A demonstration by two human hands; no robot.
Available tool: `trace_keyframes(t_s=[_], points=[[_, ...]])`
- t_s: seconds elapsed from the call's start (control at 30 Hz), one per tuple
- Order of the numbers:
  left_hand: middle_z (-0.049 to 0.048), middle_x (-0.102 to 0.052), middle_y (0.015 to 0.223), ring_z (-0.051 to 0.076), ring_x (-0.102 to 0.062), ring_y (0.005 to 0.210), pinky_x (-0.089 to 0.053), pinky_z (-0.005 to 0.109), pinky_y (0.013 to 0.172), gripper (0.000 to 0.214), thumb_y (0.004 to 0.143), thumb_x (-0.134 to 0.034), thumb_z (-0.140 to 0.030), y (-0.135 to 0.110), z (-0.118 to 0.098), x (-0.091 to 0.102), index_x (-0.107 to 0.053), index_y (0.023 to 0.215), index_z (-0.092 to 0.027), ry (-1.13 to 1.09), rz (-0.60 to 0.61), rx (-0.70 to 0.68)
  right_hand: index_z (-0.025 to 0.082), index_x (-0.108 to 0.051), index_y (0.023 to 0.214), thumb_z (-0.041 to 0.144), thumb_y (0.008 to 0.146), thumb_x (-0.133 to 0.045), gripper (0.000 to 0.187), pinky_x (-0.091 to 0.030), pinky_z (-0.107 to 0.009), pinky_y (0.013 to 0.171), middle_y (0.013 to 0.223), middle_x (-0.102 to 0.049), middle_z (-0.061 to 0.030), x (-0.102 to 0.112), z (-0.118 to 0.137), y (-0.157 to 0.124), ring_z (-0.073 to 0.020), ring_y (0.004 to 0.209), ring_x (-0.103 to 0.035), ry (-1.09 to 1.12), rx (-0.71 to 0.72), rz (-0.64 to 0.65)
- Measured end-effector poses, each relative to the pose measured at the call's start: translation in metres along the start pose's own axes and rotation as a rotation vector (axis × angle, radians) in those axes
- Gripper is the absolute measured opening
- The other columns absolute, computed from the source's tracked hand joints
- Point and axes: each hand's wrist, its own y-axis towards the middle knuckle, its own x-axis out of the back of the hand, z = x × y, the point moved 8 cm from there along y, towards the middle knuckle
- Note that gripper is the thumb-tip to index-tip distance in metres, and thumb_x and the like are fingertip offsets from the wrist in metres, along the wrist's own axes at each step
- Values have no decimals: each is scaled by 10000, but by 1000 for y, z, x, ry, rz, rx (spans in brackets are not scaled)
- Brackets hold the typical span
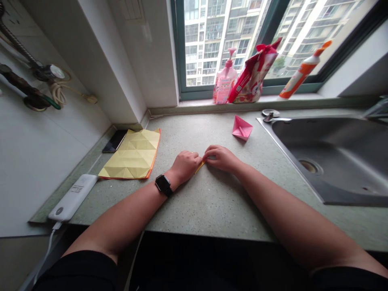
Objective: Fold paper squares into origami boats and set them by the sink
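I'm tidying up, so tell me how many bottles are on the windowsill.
2. A pink pump bottle is just left of the red bag, and an orange-and-white bottle is to the bag's right. Any behind the bag would be hidden.

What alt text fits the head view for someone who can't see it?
A person's left hand and right hand meet at a small yellow piece, apparently paper, on a speckled countertop. Creased yellow paper lies to the left; a pink folded-paper shape and metal sink are to the right.
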Motion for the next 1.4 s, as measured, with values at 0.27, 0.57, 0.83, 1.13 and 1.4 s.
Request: trace_keyframes(t_s=[0.27,0.57,0.83,1.13,1.4], points=[[106,-742,815,216,-658,699,-441,350,697,217,1052,-604,-167,20,-3,-1,-779,924,-149,-13,106,2,245,-856,831,138,858,-722,174,-597,-338,897,950,-796,-50,-1,-10,1,-213,912,-761,73,-60,5],[127,-739,800,252,-691,733,-464,374,712,226,1045,-593,-171,22,-7,-3,-778,919,-138,-61,63,71,237,-842,815,122,848,-730,164,-594,-330,874,936,-788,-47,1,-14,0,-212,893,-759,97,-88,-16],[64,-768,870,213,-693,759,-499,327,713,164,1058,-624,-205,2,5,3,-754,959,-189,-154,81,79,258,-864,896,190,892,-798,95,-586,-365,920,950,-773,-51,2,-5,-2,-222,941,-743,94,1,15],[65,-799,1094,241,-749,1007,-602,388,928,121,1063,-636,-177,-27,21,3,-725,1133,-221,-407,27,99,277,-894,950,209,935,-809,110,-583,-372,915,1024,-777,-61,-1,-6,-5,-215,954,-726,108,-9,65],[85,-747,1193,249,-697,1117,-595,437,1025,238,1093,-575,-202,-22,19,2,-759,1242,-227,-497,45,70,295,-896,965,230,948,-812,108,-575,-380,918,1032,-760,-62,-2,-7,-5,-217,953,-720,140,-21,79]])
